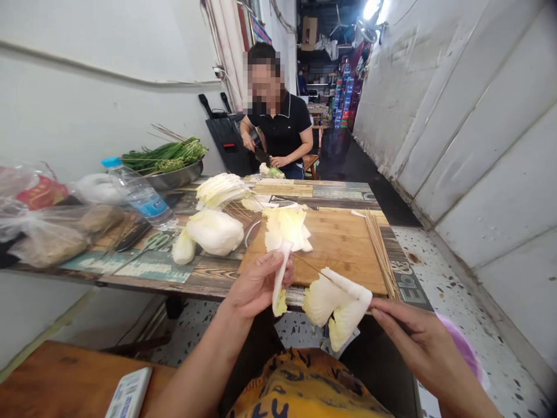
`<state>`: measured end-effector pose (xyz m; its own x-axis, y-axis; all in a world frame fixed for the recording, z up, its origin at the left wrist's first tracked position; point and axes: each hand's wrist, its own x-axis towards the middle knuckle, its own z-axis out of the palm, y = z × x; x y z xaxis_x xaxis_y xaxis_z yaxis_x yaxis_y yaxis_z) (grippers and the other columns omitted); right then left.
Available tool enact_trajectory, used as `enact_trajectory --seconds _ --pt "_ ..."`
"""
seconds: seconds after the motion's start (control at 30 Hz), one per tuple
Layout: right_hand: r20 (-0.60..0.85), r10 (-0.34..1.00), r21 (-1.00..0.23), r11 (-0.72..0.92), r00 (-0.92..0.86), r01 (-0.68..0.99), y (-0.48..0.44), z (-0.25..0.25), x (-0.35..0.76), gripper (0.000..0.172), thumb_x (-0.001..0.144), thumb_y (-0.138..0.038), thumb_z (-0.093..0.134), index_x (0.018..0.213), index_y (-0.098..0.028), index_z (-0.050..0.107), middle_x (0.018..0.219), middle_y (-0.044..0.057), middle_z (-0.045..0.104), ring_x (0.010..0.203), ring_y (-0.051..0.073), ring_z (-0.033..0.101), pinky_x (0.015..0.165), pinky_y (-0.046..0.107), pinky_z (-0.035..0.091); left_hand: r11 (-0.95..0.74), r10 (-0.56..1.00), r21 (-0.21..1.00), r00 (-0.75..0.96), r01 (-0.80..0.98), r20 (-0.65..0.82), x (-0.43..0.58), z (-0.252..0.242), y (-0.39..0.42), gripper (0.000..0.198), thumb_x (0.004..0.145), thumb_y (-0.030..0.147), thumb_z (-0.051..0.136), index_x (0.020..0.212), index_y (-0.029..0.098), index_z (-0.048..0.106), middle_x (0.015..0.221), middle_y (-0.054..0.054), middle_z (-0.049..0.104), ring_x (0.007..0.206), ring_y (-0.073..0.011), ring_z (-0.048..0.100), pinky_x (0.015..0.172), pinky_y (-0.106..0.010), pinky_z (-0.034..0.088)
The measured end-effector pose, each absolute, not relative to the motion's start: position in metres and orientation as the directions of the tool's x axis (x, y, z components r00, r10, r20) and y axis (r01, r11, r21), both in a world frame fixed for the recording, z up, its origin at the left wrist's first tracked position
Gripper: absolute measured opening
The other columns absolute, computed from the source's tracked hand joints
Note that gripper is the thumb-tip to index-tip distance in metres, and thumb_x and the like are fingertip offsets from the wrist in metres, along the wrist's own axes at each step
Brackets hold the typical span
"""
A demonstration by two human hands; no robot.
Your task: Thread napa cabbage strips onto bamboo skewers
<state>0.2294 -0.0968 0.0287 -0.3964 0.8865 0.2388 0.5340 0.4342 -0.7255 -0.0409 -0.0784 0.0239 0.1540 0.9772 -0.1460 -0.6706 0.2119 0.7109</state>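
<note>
Pinched in my left hand (256, 284) is a pale cabbage leaf (281, 278), its yellow frilled edge hanging down. My right hand (407, 325) grips the near end of a thin wooden skewer (307, 262), whose far part points at that leaf. Folded cabbage leaves (343, 302) are threaded on the skewer beside my right fingers. Whether the tip has entered the left leaf I cannot tell. Just beyond, loose yellow leaves (289, 225) lie on a wooden cutting board (348, 244). A bundle of bare skewers (380, 249) rests along the board's right side.
Whole cabbage (215, 232), stacked leaves (221, 190), scissors (154, 241) and a water bottle (143, 197) are on the table's left. Behind them stands a metal bowl of green vegetables (174, 174). Across the table a person (282, 125) cuts a vegetable with a cleaver.
</note>
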Motion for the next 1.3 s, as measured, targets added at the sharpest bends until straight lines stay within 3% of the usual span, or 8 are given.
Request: enact_trajectory --seconds 0.27,0.5,0.7,0.93,1.17,1.3 --pt "0.246 0.877 -0.708 0.454 -0.413 0.542 -0.096 0.032 0.229 0.030 0.091 -0.030 0.049 0.109 -0.024 0.072 0.101 0.006 0.075 0.087 0.022 0.072 0.073 0.030 0.059 0.173 0.985 0.757 0.099 -0.630 -0.143 -0.043 0.023 -0.078 0.020 0.067 0.029 0.079 0.069 0.013 0.067 0.062 0.001 0.055 0.056 -0.0071 0.046 0.054 -0.021 0.038" --pt "0.248 0.866 -0.660 0.479 -0.433 0.579 -0.097 0.032 0.232 0.030 0.091 -0.029 0.049 0.112 -0.023 0.071 0.103 0.006 0.075 0.085 0.021 0.072 0.074 0.027 0.058 0.057 0.989 0.903 -0.101 -0.425 -0.109 -0.045 0.027 -0.082 0.026 0.058 0.034 0.084 0.067 0.013 0.073 0.061 -0.001 0.063 0.059 -0.0073 0.050 0.059 -0.018 0.039" --pt "0.186 0.864 -0.681 0.456 -0.468 0.572 -0.097 0.033 0.236 0.032 0.093 -0.031 0.046 0.114 -0.022 0.069 0.106 0.007 0.074 0.094 0.022 0.070 0.077 0.028 0.057 0.058 0.993 0.940 -0.076 -0.337 -0.088 -0.043 0.031 -0.082 0.028 0.056 0.040 0.084 0.062 0.014 0.074 0.056 0.000 0.063 0.056 -0.0083 0.049 0.055 -0.019 0.037" --pt "0.177 0.879 -0.692 0.431 -0.443 0.579 -0.096 0.033 0.239 0.031 0.092 -0.032 0.049 0.113 -0.023 0.070 0.106 0.007 0.074 0.091 0.020 0.071 0.076 0.027 0.057 0.007 0.996 0.977 -0.085 -0.212 -0.025 -0.042 0.028 -0.082 0.024 0.064 0.038 0.080 0.063 0.015 0.075 0.060 -0.002 0.065 0.059 -0.0101 0.050 0.058 -0.021 0.038" --pt "0.207 0.864 -0.681 0.463 -0.458 0.567 -0.097 0.033 0.241 0.031 0.092 -0.031 0.049 0.114 -0.023 0.070 0.105 0.007 0.074 0.091 0.020 0.071 0.076 0.026 0.058 0.020 0.987 0.938 -0.143 -0.347 -0.074 -0.035 0.026 -0.085 0.027 0.059 0.042 0.082 0.064 0.016 0.074 0.059 0.001 0.064 0.058 -0.0080 0.050 0.057 -0.018 0.038" --pt "0.202 0.847 -0.658 0.489 -0.492 0.573 -0.098 0.036 0.244 0.031 0.091 -0.030 0.050 0.115 -0.025 0.069 0.106 0.006 0.074 0.090 0.021 0.071 0.075 0.026 0.059 0.027 0.994 0.947 -0.096 -0.319 -0.061 -0.038 0.026 -0.088 0.027 0.061 0.042 0.080 0.063 0.016 0.075 0.058 -0.001 0.064 0.055 -0.0084 0.049 0.054 -0.019 0.037"
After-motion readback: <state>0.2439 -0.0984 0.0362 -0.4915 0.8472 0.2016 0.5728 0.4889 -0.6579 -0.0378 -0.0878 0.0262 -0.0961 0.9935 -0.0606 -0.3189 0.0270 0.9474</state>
